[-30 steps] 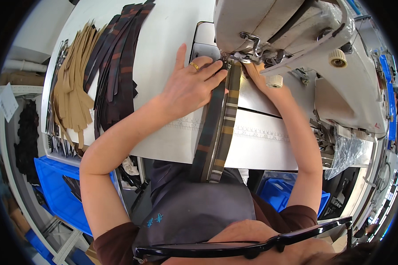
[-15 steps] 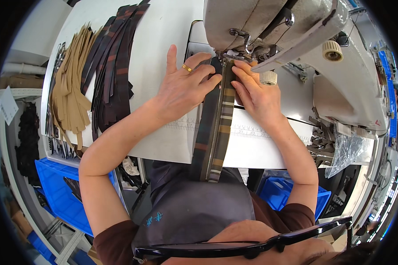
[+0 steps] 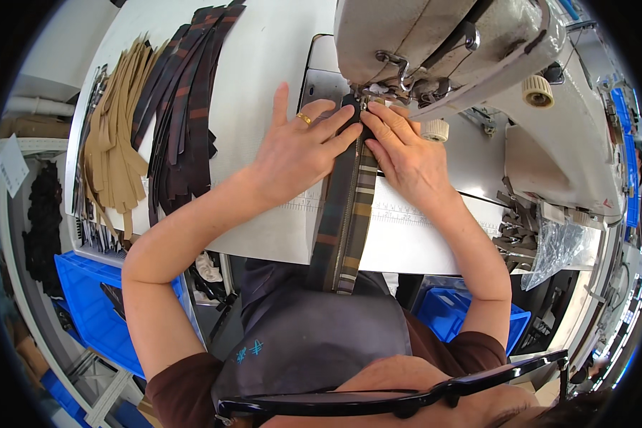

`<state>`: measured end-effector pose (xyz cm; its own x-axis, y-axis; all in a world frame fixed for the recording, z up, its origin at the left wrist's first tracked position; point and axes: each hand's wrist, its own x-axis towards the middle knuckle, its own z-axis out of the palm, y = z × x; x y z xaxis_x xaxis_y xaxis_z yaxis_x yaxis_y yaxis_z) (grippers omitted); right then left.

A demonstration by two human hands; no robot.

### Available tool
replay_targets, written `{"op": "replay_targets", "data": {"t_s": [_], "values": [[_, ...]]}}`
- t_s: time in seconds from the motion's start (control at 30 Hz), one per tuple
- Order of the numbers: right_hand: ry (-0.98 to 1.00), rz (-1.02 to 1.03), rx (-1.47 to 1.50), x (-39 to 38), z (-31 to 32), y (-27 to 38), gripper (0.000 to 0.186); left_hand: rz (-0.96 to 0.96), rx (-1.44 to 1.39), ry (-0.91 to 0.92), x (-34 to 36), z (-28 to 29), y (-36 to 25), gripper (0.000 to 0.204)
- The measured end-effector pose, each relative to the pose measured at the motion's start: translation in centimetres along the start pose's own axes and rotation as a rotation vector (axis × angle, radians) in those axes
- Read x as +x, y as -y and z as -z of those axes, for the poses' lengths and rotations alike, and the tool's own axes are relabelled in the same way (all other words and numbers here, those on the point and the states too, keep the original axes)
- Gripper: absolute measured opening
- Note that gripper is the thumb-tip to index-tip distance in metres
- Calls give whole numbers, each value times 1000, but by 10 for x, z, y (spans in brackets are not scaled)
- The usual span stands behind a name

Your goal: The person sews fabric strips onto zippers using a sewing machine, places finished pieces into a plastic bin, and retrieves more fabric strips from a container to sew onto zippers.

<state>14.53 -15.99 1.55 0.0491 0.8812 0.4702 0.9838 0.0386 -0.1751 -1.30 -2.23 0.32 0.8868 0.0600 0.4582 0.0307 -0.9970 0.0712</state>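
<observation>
At the machine (image 3: 435, 50), zip (image 3: 346, 214) lay under your fingertips, near end past the table's (image 3: 264, 232) edge. Left hand (image 3: 292, 150) splayed, right hand (image 3: 415, 160) bunched; couldn't tell whether either gripped. Uneven pressure could have skewed it.

1. Small printed numbers on a ruler scale (image 3: 406, 212), along the near part of the white surface (image 3: 421, 250).
2. Blue characters (image 3: 250, 350) on the dark apron (image 3: 321, 324), near left.
3. Red mark (image 3: 607, 202) on the sewing machine (image 3: 560, 160), right.
4. White tag (image 3: 9, 168), left: unreadable.
</observation>
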Motion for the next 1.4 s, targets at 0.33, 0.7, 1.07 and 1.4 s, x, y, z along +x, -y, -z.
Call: {"op": "replay_targets", "data": {"t_s": [0.33,0.7,1.07,1.4], "values": [[-5,-29,-7,7,2,-3,34,29,-21,-26,8,-8,7,41],[67,-86,-61,4,4,-5,38,30,25,-12,7,-8,10,45],[46,-98,-162,-2,0,-6,48,48,-8,-12,4,-8,7,48],[-33,-24,-159,0,1,-7,51,30,7,-99,8,-5,1,36]]}}
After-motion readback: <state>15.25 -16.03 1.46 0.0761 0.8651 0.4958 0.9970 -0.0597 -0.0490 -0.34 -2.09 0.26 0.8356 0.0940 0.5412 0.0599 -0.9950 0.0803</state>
